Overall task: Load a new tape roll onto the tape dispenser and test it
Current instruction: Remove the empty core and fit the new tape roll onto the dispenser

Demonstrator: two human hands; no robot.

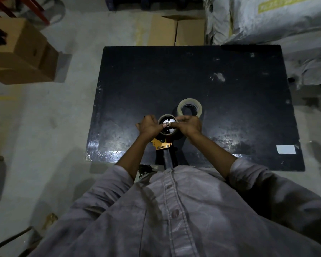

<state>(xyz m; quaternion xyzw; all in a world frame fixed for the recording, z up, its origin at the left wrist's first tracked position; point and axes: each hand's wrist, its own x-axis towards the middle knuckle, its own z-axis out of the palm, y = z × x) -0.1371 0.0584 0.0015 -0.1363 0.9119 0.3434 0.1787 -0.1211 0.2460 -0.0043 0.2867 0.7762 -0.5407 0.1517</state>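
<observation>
A hand-held tape dispenser with an orange body and a black handle lies near the front edge of the black table, its handle toward me. A thin cardboard core rings its wheel hub. My left hand grips the core's left side, and my right hand pinches its right side with fingers reaching over the hub. A full roll of clear tape lies flat on the table just behind my right hand, untouched.
A white label sticks to the table's front right corner. Cardboard boxes stand on the floor at left and another box behind the table. Grey sacks are piled at the back right.
</observation>
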